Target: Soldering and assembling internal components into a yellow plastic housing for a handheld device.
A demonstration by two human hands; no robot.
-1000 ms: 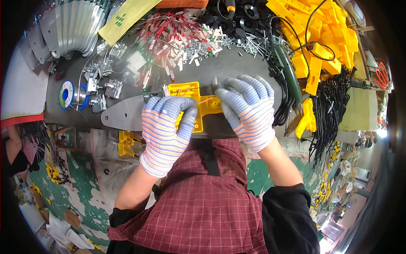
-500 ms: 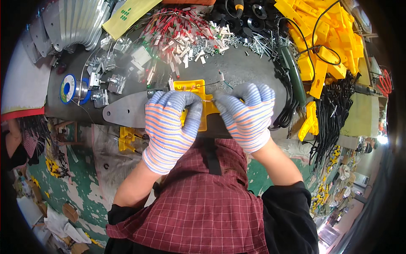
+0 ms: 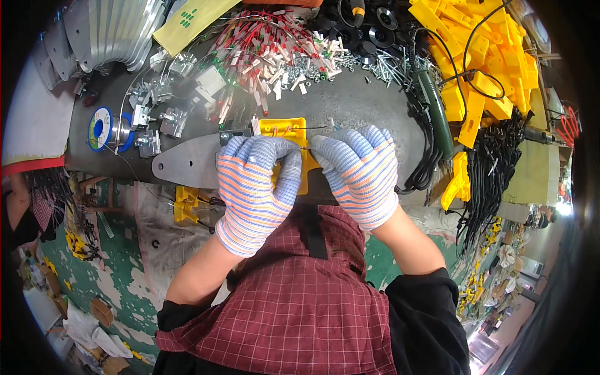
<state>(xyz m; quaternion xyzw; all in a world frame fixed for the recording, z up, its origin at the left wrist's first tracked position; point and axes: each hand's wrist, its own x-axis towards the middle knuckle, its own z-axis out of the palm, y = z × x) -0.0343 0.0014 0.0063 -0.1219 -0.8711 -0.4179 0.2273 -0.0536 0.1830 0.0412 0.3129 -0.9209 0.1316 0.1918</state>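
Both my hands wear striped knit gloves and meet over a yellow plastic housing (image 3: 282, 124) at the table's near edge. My left hand (image 3: 259, 181) is pinched above its middle, and my right hand (image 3: 359, 172) is pinched just to the right. Their fingertips nearly touch around what looks like a thin wire, largely hidden by the gloves. Another dark wire (image 3: 310, 128) runs out from the housing beyond my fingers. A flat grey metal blade (image 3: 184, 164) with holes reaches left from the housing, partly under my left hand.
A solder spool (image 3: 102, 130) and metal switch boxes (image 3: 149, 144) lie at left. Farther back are red-and-white wired parts (image 3: 265, 47) and screws (image 3: 389, 67). A green corded tool (image 3: 434, 103), yellow housings (image 3: 494, 59) and black cables (image 3: 490, 165) lie at right.
My right hand has moved slightly left, bringing its fingertips closer to my left hand's. My left hand has barely shifted, and its thumb and forefinger remain pinched.
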